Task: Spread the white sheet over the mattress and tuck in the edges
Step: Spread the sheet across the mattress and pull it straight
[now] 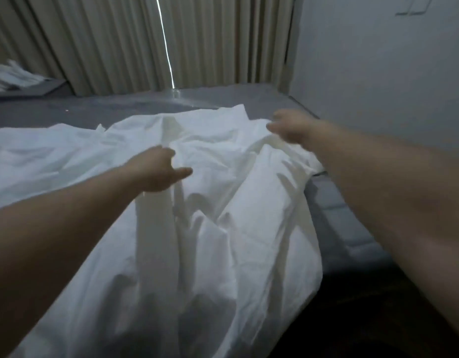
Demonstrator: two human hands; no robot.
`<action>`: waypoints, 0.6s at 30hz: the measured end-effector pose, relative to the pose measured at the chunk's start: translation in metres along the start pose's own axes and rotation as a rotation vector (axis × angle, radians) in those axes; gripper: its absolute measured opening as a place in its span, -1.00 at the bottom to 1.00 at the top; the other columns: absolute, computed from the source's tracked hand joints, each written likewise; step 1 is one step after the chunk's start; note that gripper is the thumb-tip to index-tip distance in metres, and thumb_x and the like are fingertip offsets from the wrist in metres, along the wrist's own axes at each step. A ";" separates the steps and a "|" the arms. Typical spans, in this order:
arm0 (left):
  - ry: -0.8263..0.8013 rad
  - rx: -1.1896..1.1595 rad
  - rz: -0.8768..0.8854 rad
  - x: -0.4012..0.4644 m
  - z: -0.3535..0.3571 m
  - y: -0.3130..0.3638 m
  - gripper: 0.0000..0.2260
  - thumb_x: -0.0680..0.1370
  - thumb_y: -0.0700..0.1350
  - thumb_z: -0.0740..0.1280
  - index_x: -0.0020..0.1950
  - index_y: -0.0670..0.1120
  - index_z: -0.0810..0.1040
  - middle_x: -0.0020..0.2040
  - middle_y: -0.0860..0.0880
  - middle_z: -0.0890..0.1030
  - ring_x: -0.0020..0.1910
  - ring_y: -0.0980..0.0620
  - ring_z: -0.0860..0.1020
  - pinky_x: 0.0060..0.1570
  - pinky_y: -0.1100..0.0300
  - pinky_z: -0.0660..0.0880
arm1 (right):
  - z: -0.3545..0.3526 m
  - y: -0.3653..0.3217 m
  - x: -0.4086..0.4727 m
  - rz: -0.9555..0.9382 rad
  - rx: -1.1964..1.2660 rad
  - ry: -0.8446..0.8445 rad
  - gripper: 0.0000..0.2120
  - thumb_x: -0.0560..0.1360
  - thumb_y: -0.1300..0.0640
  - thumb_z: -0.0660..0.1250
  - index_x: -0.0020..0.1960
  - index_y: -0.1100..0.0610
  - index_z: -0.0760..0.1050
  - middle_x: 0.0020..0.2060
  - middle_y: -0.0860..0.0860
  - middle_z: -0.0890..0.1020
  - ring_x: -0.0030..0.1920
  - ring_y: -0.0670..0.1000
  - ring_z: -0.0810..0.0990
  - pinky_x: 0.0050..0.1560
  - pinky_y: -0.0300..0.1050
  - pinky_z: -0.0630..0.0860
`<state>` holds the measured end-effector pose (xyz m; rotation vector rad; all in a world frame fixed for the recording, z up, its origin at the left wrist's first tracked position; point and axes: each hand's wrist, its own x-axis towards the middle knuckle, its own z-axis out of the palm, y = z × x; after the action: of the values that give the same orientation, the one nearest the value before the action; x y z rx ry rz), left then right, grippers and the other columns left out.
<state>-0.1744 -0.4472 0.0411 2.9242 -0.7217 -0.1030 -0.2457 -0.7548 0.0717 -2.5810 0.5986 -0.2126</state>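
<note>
Over the bed, both bare arms reach forward. At 12 o'clock of centre the left hand has fingers curled into a raised fold of the white sheet, thumb sticking out. Toward 2 o'clock the blurred right hand pinches the sheet's far edge. Crumpled sheet covers the near grey mattress.

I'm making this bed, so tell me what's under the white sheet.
The grey mattress shows bare beyond the rumpled white sheet and at its right edge. Whatever else lies beneath the folds is covered.
</note>
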 end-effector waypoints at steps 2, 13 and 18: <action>-0.121 0.027 0.078 -0.037 0.047 0.010 -0.52 0.53 0.39 0.26 0.17 0.03 0.59 0.25 -0.10 0.58 0.26 -0.15 0.51 0.22 0.02 0.44 | 0.056 0.039 -0.032 0.005 0.042 -0.086 -0.47 0.65 -0.05 0.28 0.55 0.15 0.37 0.53 0.12 0.40 0.43 0.14 0.44 0.35 -0.08 0.35; -0.171 0.010 0.208 -0.180 0.153 0.108 -0.36 0.56 0.39 0.22 0.49 0.01 0.42 0.51 -0.06 0.39 0.45 -0.18 0.35 0.43 -0.09 0.35 | 0.138 0.149 -0.198 0.425 0.416 0.137 -0.46 0.57 0.05 0.31 0.51 0.18 0.37 0.45 0.26 0.41 0.43 0.26 0.40 0.43 0.07 0.32; -0.224 -0.022 0.150 -0.196 0.172 0.133 -0.34 0.53 0.44 0.20 0.44 0.01 0.46 0.38 -0.04 0.48 0.32 -0.14 0.47 0.27 -0.09 0.49 | 0.131 0.153 -0.214 0.499 0.868 0.043 -0.34 0.41 -0.02 0.40 0.48 0.06 0.37 0.27 0.16 0.59 0.15 0.15 0.62 0.25 0.14 0.58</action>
<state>-0.4253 -0.4912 -0.1033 2.8545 -0.9621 -0.4258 -0.4609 -0.7247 -0.1255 -1.5509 0.8979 -0.2793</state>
